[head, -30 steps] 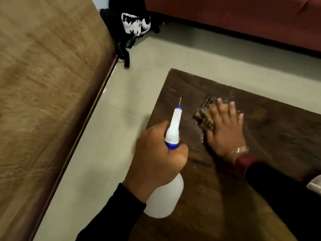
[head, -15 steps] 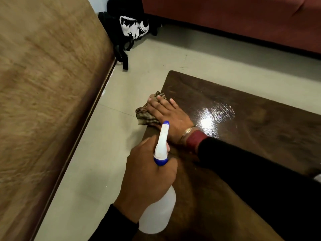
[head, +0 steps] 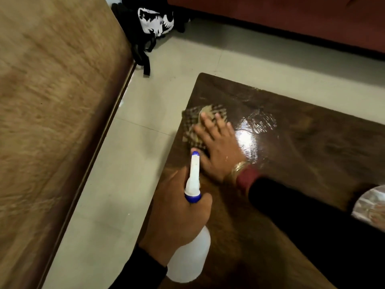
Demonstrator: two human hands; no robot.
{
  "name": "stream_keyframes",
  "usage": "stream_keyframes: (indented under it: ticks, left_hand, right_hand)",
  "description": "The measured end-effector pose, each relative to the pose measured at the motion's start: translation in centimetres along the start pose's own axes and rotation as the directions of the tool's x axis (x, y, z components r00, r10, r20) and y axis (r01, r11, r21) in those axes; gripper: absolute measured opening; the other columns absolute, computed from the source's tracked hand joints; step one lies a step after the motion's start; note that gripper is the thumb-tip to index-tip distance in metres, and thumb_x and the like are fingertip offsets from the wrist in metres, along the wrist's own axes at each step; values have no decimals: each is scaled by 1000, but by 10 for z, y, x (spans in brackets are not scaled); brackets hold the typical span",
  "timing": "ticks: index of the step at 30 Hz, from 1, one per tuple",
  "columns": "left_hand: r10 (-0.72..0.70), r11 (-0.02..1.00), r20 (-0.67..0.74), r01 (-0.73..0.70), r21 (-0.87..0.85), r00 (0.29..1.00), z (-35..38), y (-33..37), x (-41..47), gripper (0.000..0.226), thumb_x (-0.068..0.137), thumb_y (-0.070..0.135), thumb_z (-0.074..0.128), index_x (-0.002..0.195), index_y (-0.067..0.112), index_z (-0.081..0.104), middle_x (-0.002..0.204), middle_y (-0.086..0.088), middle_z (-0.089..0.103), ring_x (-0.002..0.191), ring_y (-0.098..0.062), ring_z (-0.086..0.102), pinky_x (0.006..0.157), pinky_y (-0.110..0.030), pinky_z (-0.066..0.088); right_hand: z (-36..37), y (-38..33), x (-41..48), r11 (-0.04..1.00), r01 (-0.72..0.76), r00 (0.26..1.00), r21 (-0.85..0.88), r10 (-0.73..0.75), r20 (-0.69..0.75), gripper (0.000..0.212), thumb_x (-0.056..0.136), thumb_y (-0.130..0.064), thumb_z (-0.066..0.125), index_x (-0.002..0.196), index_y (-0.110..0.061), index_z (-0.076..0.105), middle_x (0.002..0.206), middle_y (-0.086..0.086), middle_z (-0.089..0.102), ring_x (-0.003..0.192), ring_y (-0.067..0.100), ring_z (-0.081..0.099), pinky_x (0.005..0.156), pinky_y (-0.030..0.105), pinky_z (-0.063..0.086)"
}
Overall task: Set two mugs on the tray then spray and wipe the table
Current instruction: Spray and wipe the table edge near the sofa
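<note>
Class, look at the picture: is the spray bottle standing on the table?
No. The left hand holds the spray bottle tilted in the air at the table's near edge.

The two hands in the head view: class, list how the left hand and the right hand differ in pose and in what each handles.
1. The left hand is closed in a grip round the white plastic spray bottle with a blue collar; the right hand lies flat, fingers spread.
2. The left hand holds its bottle above the dark wooden table; the right hand presses a checked cloth onto it.
Shared: both wear black sleeves.
</note>
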State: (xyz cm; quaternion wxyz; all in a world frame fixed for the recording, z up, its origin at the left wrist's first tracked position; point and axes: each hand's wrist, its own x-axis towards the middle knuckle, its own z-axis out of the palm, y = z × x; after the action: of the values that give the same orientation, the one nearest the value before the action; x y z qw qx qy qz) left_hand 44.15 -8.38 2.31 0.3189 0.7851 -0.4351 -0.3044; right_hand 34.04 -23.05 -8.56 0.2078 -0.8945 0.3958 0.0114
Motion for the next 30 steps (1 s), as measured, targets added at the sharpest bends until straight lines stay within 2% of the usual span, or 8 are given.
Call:
stream_keyframes:
  ticks: [3,5,9,13,16,21,25,30]
  left_hand:
    - [73,997,38,-73,-4,997,-3,-2,-6,26,71,39,66,87,43,47,75,24,57,85,2,62,65,-5,49]
    - [93,995,45,-92,-26,995,-1,-4,-14,21,70,45,64,84,37,50,71,18,56,80,-5,62,64,-8,50]
    - [98,995,55,-98,-3,994,3,-10,-28,28,67,33,75,89,26,59,74,24,55,89,4,62,60,-2,47]
    - [153,988,38,-154,7,987,6,-2,-42,37,63,27,77,88,32,51,74,29,51,81,6,64,51,1,40]
    - [150,987,46,-152,54,988,11,1,-53,35,64,27,78,91,28,55,80,30,53,61,-8,62,55,-5,49]
    - [164,985,10,-164,46,986,10,-6,-68,30,64,23,78,85,23,56,73,26,51,57,-9,60,52,0,44]
    - [193,980,45,-195,41,980,1,-12,-74,29,70,23,78,94,25,62,83,26,58,61,-2,60,65,-2,52]
    - [163,985,115,-168,41,980,-4,-18,-87,23,69,28,76,87,23,61,74,22,56,78,-11,64,66,-4,52]
  right_hand:
    - [28,-25,-103,976,217,965,-7,-213,152,69,102,-63,21,162,-29,29,175,1,6,161,35,3,127,59,13]
    - [30,-7,-157,978,209,966,-21,-203,159,65,103,-68,26,156,-33,37,175,-2,8,161,29,5,125,58,20]
    - [-2,86,-161,981,-187,982,-49,186,-27,62,101,-63,32,151,-27,38,175,4,8,159,33,15,118,69,29]
    - [-41,144,-74,780,-606,757,152,625,-190,77,98,-67,28,159,-19,30,175,8,4,159,39,7,123,68,15]
    - [-48,116,-9,673,-699,655,244,739,-160,87,96,-77,24,164,-22,24,175,4,0,160,37,-1,126,63,7]
    - [14,-11,-30,951,-300,948,82,306,-87,83,96,-76,27,161,-24,30,175,1,1,161,34,0,126,61,8]
    - [64,-79,-157,999,-16,998,47,13,61,68,97,-58,34,157,-28,34,175,2,9,161,33,8,122,63,23]
    - [52,-21,-237,976,-218,976,23,218,17,56,96,-67,48,136,-30,58,175,-7,5,161,25,11,120,65,24]
